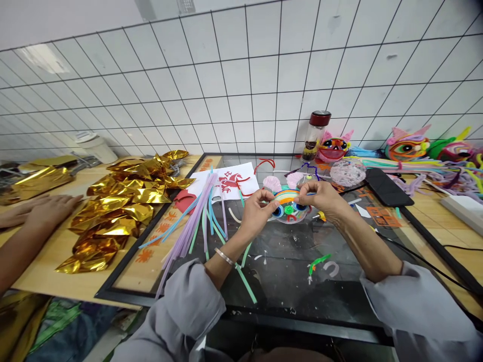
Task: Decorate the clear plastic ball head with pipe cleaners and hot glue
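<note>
My left hand point(259, 211) and my right hand point(322, 198) pinch the two upper sides of a craft animal face point(290, 210). It has a clear rounded body, pink fuzzy ears, blue-ringed eyes and a green nose. A striped orange, yellow and blue band point(286, 196) crosses its forehead between my fingers. Part of each eye is covered by my fingertips. To the left of my left hand lies a bundle of lilac, blue and green fuzzy stems point(194, 221). Red paper-cut figures point(229, 182) rest on a white sheet point(247, 173) behind it.
Crumpled gold foil point(124, 201) covers the left table, beside another person's hand point(56, 206). A glass bottle point(314, 138), finished animal faces point(334, 146), a speckled ball point(347, 172) and a phone point(388, 187) stand or lie right. Green scraps point(319, 261) dot the black-framed glass mat point(279, 266).
</note>
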Motion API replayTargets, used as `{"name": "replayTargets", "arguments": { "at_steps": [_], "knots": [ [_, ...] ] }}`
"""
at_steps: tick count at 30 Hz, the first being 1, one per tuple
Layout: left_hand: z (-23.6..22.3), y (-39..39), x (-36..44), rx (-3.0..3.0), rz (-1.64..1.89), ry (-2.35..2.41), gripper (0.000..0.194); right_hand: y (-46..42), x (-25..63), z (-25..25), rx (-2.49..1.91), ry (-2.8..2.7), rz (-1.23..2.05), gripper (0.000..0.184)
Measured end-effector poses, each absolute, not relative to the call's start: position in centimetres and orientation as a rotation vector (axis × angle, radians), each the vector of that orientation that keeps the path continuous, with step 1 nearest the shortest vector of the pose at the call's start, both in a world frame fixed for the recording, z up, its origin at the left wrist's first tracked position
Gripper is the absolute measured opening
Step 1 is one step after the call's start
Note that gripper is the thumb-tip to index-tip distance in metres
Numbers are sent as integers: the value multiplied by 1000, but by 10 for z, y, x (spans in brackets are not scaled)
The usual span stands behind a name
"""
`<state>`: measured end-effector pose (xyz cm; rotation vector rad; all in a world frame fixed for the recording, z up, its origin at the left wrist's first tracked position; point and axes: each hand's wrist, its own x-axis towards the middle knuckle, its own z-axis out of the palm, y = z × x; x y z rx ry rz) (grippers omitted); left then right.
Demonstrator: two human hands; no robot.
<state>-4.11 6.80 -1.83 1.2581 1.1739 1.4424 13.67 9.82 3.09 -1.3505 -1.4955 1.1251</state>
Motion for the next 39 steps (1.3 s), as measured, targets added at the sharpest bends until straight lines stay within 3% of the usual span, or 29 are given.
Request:
{"name": "replayTargets", "arguments": {
  "at_steps": [9, 16, 27, 39],
  "knots": [
    [-18, 67, -40, 1185, 1458, 1098, 19, 96, 134, 29, -1315, -1437, 1132, 42],
    [-22, 67, -39, 1318, 1552, 1029, 2, 95, 133, 28, -1327, -1428, 1125, 34],
    [-21, 65, -44, 1553, 1426, 1065, 19, 96, 133, 23, -1323, -1434, 1066, 27],
    [-15, 63, -41, 1562, 1409, 1123, 20, 97, 135, 18, -1259, -1411, 1162, 26]
  ]
}}
